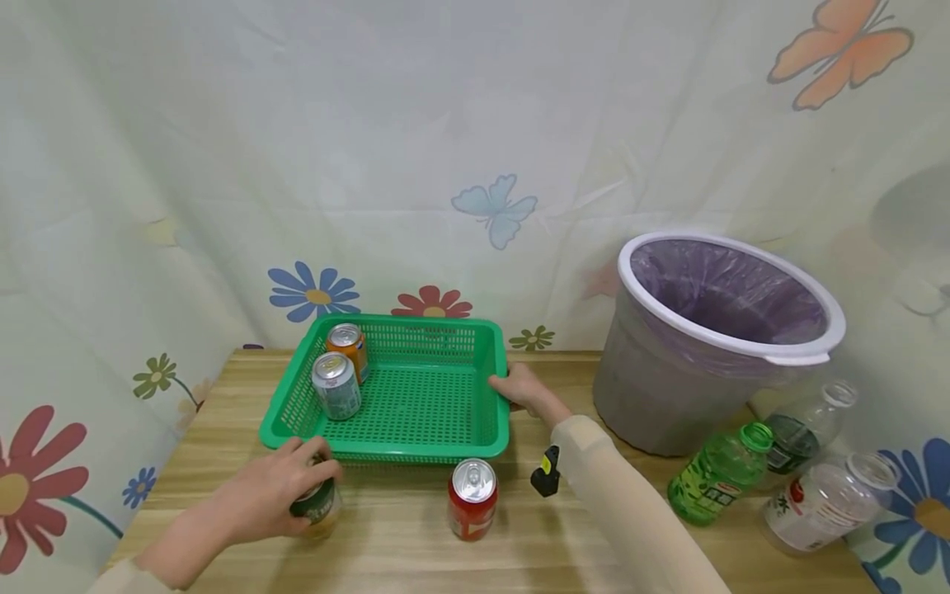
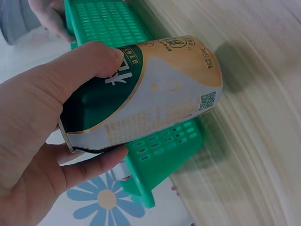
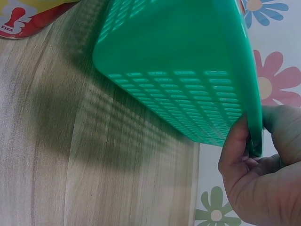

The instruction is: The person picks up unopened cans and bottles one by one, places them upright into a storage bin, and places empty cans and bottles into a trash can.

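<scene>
1. While the right rim of the green basket [image 1: 386,451] is gripped by the right hand [image 1: 519,385], with thumb and fingers curled about the edge, a green-and-gold can [image 1: 322,505] is held by the left hand [image 1: 278,487].

2. The held can is clasped round its dark green upper part, thumb on one side and fingers on the other; it is kept just beside the basket's near left corner, outside the rim (whether its base touches the desk [image 1: 401,536] cannot be told).

3. The basket is placed by the desk's far edge, towards the left. At its left end two cans are contained: an orange can [image 1: 349,351] by the far left corner, and a silver can [image 1: 337,388] just in front of it.

4. A red can [image 1: 472,499] is stood upright on the desk, near the basket's near right corner.

5. The far right corner of the desk is occupied by a grey bin [image 1: 646,379], lined with a purple bag [image 1: 742,297].

6. Along the right edge, three bottles are grouped: a green bottle [image 1: 716,474], a dark-labelled bottle [image 1: 805,429] and a pale-labelled bottle [image 1: 824,503].
</scene>
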A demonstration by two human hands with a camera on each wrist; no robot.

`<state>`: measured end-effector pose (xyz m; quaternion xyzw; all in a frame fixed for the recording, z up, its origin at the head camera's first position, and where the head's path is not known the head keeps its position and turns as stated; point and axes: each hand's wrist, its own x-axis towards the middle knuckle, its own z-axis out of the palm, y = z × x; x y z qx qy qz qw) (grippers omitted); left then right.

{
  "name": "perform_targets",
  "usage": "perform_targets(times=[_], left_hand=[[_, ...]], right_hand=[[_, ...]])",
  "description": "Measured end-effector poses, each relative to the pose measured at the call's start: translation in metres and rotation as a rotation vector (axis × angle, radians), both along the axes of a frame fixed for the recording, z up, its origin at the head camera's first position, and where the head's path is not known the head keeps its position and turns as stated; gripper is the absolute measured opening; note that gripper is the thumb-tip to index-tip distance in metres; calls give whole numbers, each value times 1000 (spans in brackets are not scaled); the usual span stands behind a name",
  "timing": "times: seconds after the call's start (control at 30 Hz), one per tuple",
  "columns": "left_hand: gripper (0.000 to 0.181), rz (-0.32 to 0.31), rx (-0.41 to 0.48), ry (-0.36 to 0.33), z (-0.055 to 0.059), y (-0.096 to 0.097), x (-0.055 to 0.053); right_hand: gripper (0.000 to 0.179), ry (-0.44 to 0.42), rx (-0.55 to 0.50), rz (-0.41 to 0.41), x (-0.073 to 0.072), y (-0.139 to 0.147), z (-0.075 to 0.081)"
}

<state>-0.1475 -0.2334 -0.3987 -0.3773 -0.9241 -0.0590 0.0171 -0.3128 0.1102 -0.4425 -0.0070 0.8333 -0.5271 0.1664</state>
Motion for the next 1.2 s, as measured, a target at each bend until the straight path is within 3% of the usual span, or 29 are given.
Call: perform_targets(times=[0.23, 0.6, 0.83, 1.2], left_hand=[[55, -12, -12, 27, 10, -4, 0], [54, -8, -63, 5, 34, -7, -2], [55, -46, -91, 38, 51, -4, -10], [54, -37, -144, 42, 81, 5, -22]], right_hand=[[29, 13, -16, 13, -2, 2, -3], [32, 26, -21, 29, -1, 2, -3], [33, 9, -20, 7, -5, 1, -7], [34, 11, 0, 8, -2, -1, -2]])
